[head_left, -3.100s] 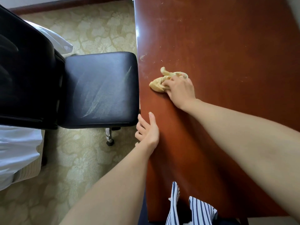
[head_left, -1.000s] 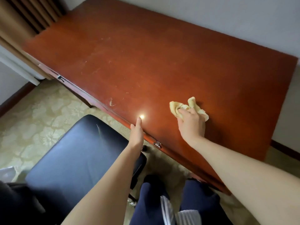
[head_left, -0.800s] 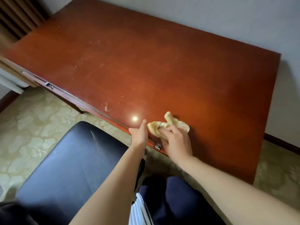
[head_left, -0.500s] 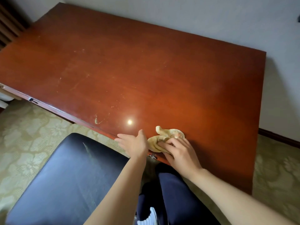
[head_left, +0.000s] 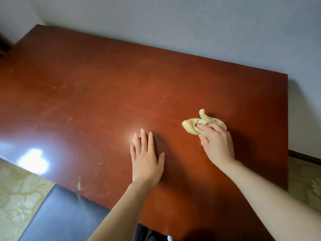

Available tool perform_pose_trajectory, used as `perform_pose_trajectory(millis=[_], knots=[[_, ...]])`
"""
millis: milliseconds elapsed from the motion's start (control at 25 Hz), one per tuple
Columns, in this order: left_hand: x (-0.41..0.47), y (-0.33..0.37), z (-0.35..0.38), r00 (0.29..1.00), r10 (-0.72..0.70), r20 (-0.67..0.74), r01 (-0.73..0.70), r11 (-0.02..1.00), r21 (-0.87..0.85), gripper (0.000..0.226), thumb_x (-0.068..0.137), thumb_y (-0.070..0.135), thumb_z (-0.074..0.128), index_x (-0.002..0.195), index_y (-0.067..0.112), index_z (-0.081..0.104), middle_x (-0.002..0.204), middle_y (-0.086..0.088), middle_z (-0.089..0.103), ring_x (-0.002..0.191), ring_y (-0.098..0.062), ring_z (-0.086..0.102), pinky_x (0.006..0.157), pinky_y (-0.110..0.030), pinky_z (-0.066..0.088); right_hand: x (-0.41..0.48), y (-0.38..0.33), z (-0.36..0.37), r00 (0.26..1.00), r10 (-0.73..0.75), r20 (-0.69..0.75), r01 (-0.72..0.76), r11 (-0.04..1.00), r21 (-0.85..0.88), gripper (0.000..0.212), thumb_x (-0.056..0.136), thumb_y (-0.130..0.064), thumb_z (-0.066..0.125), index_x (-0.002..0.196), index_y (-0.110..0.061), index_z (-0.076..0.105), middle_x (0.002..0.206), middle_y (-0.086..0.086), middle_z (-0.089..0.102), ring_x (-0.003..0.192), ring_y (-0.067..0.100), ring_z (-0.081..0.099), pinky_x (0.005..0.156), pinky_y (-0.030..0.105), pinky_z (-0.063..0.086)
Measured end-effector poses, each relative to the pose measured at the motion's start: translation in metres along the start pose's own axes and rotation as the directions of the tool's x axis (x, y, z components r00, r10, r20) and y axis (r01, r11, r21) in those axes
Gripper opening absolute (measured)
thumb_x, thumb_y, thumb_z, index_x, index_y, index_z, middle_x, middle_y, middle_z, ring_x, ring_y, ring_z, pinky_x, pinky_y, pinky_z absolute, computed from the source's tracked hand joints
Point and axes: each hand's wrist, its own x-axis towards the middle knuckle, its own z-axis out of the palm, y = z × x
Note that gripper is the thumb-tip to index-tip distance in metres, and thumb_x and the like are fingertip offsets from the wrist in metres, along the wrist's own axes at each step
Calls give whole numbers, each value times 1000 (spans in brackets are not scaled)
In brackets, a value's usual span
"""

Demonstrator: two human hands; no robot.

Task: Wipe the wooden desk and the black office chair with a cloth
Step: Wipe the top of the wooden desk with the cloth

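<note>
The reddish-brown wooden desk (head_left: pixel 107 94) fills most of the head view, with pale specks and a scuff near its front edge. My right hand (head_left: pixel 216 142) presses a crumpled yellow cloth (head_left: pixel 192 125) onto the desk's right part, fingers closed over it. My left hand (head_left: pixel 146 158) lies flat on the desktop, palm down and fingers spread, to the left of the cloth and holding nothing. The black office chair's seat (head_left: pixel 62 216) shows at the lower left, partly under the desk's front edge.
A grey wall (head_left: pixel 191 23) runs along the desk's far and right sides. Patterned beige carpet (head_left: pixel 19 192) lies at the lower left and far right, with a dark skirting board (head_left: pixel 304 156) at the right. Bright light glares on the desktop's left front.
My left hand moved from the desk's front edge onto the top and lies flat. My right hand slid the cloth away from the front edge, farther in and to the right. The view moved closer over the desk.
</note>
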Motion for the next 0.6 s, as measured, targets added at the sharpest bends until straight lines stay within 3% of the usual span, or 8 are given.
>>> perform_pose_trajectory(millis=[160, 320, 480, 600], knots=[[39, 0, 8, 999, -5, -37, 7, 998, 58, 72, 96, 53, 19, 150, 17, -13, 148, 3, -34, 135, -15, -37, 109, -32, -25, 63, -6, 8, 989, 144, -36, -142, 989, 38, 28, 86, -17, 65, 114, -21, 65, 109, 4, 65, 109, 26, 54, 94, 37, 41], [41, 5, 16, 986, -56, -154, 69, 994, 81, 78, 90, 58, 10, 149, 11, -7, 155, -2, -19, 143, -15, -22, 115, -37, -18, 109, -20, 21, 983, 181, -43, -179, 983, 39, 26, 89, -19, 61, 114, -24, 63, 107, 0, 64, 100, 22, 58, 94, 33, 38], [43, 5, 18, 984, -61, -170, 64, 998, 8, 79, 90, 56, 21, 151, 11, -1, 158, -2, -7, 146, -13, -12, 117, -36, -7, 140, -45, 38, 996, 91, -6, -91, 996, 19, 31, 93, -22, 56, 123, -27, 59, 113, 0, 62, 105, 21, 56, 96, 36, 41], [42, 5, 18, 984, -55, -172, 51, 998, -25, 78, 90, 56, 21, 151, 12, -2, 158, -1, -8, 146, -12, -12, 117, -35, -6, 143, -68, 45, 993, -97, 63, 94, 994, 47, 30, 91, -19, 57, 120, -26, 63, 111, 0, 63, 104, 22, 55, 95, 37, 40]])
